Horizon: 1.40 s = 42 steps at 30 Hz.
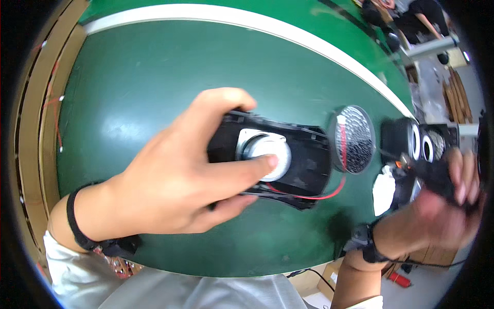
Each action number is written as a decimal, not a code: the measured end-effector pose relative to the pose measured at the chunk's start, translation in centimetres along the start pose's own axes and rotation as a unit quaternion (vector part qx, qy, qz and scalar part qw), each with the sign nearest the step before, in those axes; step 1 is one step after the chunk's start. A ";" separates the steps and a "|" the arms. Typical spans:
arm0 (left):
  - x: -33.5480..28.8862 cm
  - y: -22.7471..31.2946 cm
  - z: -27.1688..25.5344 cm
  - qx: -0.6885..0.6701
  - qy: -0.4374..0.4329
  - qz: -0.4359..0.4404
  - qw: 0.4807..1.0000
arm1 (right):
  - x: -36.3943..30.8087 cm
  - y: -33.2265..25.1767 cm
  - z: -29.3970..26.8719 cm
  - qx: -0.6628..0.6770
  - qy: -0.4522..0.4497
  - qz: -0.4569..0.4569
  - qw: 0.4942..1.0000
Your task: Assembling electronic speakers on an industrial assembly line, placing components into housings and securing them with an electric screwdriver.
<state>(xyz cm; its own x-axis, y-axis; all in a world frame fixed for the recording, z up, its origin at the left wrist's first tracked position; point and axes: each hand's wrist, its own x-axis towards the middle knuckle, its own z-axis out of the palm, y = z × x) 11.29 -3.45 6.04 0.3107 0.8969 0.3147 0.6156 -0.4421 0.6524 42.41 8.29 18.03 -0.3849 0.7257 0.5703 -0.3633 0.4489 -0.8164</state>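
Note:
My left hand (175, 170) is closed around a black plastic housing (309, 172) above the table, its thumb lying on a round silver speaker driver (278, 152) set in the housing. A red wire (329, 194) runs out of the housing, and its white connector (341, 119) lies over a round clear dish (360, 149) full of small dark pieces, too small to name. At the far right my right hand (447, 206), smeared by motion, has its fingers wrapped round a dark hand tool (435, 177) with an orange part near its tip.
Black units with white rings (414, 138) stand beyond the dish, near a white crumpled piece (384, 190). Cardboard dividers (51, 103) with red wires line the left edge. A white strip (216, 13) borders the green table (144, 67). Another person (422, 18) is at the upper right.

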 end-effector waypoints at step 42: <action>-0.9 -1.5 -0.3 0.054 -0.001 0.016 0.998 | -1.1 8.6 2.3 0.010 0.100 0.015 0.995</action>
<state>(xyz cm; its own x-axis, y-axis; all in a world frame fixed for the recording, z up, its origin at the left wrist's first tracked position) 9.86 -3.56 5.01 0.3324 0.8822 0.3335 0.6795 -0.4692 0.5640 37.77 10.21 10.55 -0.2195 0.8288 0.5147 -0.3724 0.4164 -0.8294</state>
